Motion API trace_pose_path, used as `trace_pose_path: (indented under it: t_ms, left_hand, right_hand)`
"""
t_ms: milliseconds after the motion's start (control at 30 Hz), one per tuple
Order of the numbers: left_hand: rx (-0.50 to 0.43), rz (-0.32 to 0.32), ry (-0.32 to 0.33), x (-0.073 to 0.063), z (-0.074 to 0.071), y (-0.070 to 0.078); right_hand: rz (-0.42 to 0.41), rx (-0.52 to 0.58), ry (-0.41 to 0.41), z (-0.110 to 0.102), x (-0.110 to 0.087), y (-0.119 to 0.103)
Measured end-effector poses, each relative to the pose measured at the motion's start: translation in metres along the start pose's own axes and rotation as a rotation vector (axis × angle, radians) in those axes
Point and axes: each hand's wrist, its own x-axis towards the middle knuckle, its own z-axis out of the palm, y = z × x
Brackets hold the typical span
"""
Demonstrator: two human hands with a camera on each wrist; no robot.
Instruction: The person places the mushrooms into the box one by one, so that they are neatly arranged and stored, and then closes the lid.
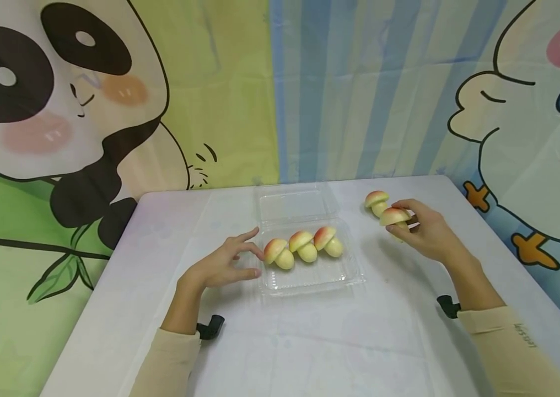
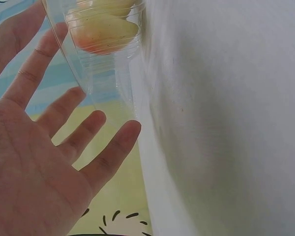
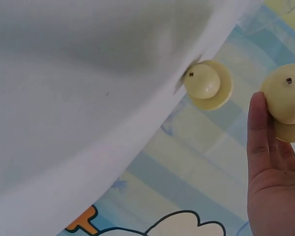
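A clear plastic clamshell box (image 1: 312, 280) lies with its lid (image 1: 296, 205) folded back on the table. Three toy mushrooms with red-and-yellow caps sit in a row inside it, the middle mushroom (image 1: 303, 246) between the other two. My left hand (image 1: 227, 261) is at the box's left side, fingers spread and relaxed, fingertips at its edge. To the right of the box, my right hand (image 1: 426, 230) pinches a toy mushroom (image 1: 395, 216) between thumb and fingers. Another mushroom (image 1: 376, 202) stands on the table just behind it; the right wrist view shows that mushroom's pale underside (image 3: 202, 81).
The white-covered table (image 1: 339, 342) ends at a back edge against a cartoon curtain (image 1: 230, 94) with a panda and stripes. A dark strap piece (image 1: 210, 327) shows at the left wrist and another (image 1: 448, 306) at the right.
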Motion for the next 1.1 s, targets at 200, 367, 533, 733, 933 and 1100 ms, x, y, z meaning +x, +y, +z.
trace_pose_path:
  t_ms: [200,367,533,733,933,1100]
  left_hand:
    - [0.001,-0.024,-0.013,-0.001,0.001,-0.002]
    - [0.003,-0.028,-0.01,-0.001,0.002,-0.003]
    - [0.009,-0.023,-0.008,-0.001,0.0,-0.001]
    - [0.005,-0.006,0.002,-0.002,-0.001,0.0]
    - [-0.003,0.005,0.004,-0.001,0.0,0.0]
    - [-0.002,0.001,0.003,-0.001,-0.001,0.001]
  right_hand:
    - [-0.015,0.028,-0.006,0.009,0.002,-0.005]
    - [-0.022,0.067,-0.03,0.012,0.007,-0.013]
    - [-0.051,0.108,-0.03,0.017,0.013,-0.021]
    - [-0.11,0.15,-0.029,0.024,0.02,-0.026]
    - [-0.101,0.188,-0.031,0.032,0.023,-0.032]
    - [-0.099,0.206,-0.05,0.039,0.024,-0.041]
